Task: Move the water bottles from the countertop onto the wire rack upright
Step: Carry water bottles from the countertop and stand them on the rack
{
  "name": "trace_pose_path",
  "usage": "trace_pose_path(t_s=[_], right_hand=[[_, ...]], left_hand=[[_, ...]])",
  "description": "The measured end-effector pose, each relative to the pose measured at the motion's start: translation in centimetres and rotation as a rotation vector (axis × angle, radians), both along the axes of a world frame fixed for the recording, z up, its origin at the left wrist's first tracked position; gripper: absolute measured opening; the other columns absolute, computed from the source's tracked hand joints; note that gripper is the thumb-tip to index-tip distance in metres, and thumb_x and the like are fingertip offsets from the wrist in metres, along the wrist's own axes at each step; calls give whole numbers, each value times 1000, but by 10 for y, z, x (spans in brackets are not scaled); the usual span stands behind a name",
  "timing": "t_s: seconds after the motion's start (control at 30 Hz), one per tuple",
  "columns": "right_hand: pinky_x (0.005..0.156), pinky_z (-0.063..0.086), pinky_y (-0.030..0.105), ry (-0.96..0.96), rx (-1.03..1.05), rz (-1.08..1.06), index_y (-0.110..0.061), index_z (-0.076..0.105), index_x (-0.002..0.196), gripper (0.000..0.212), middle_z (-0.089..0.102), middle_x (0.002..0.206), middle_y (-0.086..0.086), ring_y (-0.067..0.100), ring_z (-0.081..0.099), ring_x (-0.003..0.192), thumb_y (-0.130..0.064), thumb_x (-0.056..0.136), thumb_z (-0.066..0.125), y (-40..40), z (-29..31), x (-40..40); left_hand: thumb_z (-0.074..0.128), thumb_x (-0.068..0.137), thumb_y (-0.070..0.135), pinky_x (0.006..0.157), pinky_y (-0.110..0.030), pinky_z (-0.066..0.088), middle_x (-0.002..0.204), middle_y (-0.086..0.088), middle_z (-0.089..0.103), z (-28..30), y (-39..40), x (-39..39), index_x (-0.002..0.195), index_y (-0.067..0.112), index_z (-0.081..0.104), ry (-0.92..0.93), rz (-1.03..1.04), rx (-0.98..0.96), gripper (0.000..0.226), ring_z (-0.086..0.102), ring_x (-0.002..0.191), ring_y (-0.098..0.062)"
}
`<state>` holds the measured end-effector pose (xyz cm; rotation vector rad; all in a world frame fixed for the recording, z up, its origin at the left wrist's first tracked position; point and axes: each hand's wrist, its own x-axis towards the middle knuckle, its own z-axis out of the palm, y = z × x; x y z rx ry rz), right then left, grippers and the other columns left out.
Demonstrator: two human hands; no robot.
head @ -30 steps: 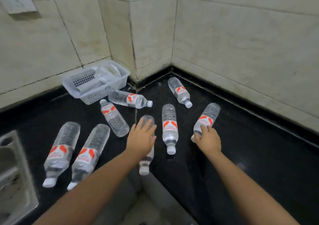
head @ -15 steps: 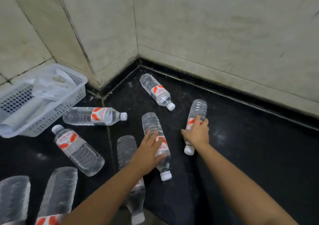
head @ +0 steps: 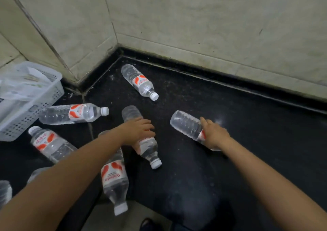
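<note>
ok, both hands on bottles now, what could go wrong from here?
1. The right hand grips its bottle near the neck, heavy end out: it may swing or slip on lifting.
2. The left hand lies over the middle bottle; whether the fingers wrap it is unclear, so it could roll.
3. The front bottle overhangs the countertop edge under the left arm: a nudge might drop it.
</note>
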<state>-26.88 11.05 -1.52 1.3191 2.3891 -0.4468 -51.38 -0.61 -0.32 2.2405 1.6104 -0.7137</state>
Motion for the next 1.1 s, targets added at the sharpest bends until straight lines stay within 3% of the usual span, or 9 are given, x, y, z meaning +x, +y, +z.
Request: trace_pose_path(t_s=[0.2, 0.4, 0.5, 0.57, 0.67, 0.73, 0.83, 0.9, 1.1], right_hand=[[106, 27, 49, -188, 137, 186, -27, 21, 137, 64, 35, 140, 4, 28, 33, 128, -20, 84, 57, 23, 4, 72], [109, 6, 59, -49, 3, 449, -33, 36, 131, 45, 20, 151, -5, 22, 2, 143, -18, 90, 48, 40, 4, 143], [111, -6, 57, 72, 2, 417, -34, 46, 124, 41, 14, 154, -7, 24, -8, 143, -13, 89, 48, 33, -1, 158], [112, -6, 55, 176, 65, 269, -33, 54, 120, 43, 20, 153, -9, 21, -3, 143, -8, 86, 50, 25, -6, 162], [114, 4, 52, 549, 112, -287, -21, 65, 111, 36, 37, 145, -4, 21, 14, 141, -2, 86, 47, 6, -14, 149], [114, 16, 45, 733, 141, -592, -10, 62, 113, 31, 38, 145, 6, 25, 19, 139, -5, 87, 46, 2, -16, 133], [109, 26, 50, 534, 109, -749, -14, 34, 135, 58, 12, 152, 13, 32, 11, 139, -26, 84, 58, 6, -15, 115], [102, 33, 51, 414, 38, -814, -18, 18, 140, 76, 0, 152, 18, 38, 14, 136, -27, 80, 64, 9, -14, 109], [91, 42, 46, 295, -36, -830, -28, 15, 137, 79, 22, 133, 23, 39, 35, 117, -28, 77, 65, 15, -15, 115]], left_hand=[[59, 73, 58, 98, -26, 29, 124, -1, 50, -25, 16, 42, 124, 21, 44, -160, 265, 143, 65, 43, 114, -18], [49, 77, 63, 91, -39, 40, 123, -9, 48, -28, 47, 131, 117, 13, 43, -118, 597, 249, 64, 44, 114, -26], [43, 80, 64, 88, -40, 43, 124, -13, 48, -32, 62, 172, 118, 8, 41, -146, 715, 275, 67, 46, 113, -29], [39, 84, 61, 87, -40, 44, 123, -17, 49, -32, 69, 194, 117, 4, 40, -174, 772, 293, 66, 47, 113, -31], [40, 86, 57, 87, -41, 44, 121, -20, 51, -32, 71, 207, 115, 0, 41, -230, 892, 341, 64, 50, 111, -34], [41, 86, 54, 84, -42, 45, 121, -20, 52, -33, 66, 206, 117, 0, 40, -291, 937, 393, 62, 51, 109, -35], [46, 86, 48, 86, -43, 44, 128, -19, 45, -36, 58, 211, 137, 6, 21, -353, 864, 410, 70, 47, 114, -34], [52, 83, 47, 88, -43, 43, 132, -17, 38, -37, 55, 218, 142, 13, 9, -335, 783, 351, 80, 42, 118, -32], [56, 80, 48, 92, -44, 41, 133, -20, 35, -36, 54, 215, 143, 27, -2, -318, 880, 238, 88, 42, 116, -37]])
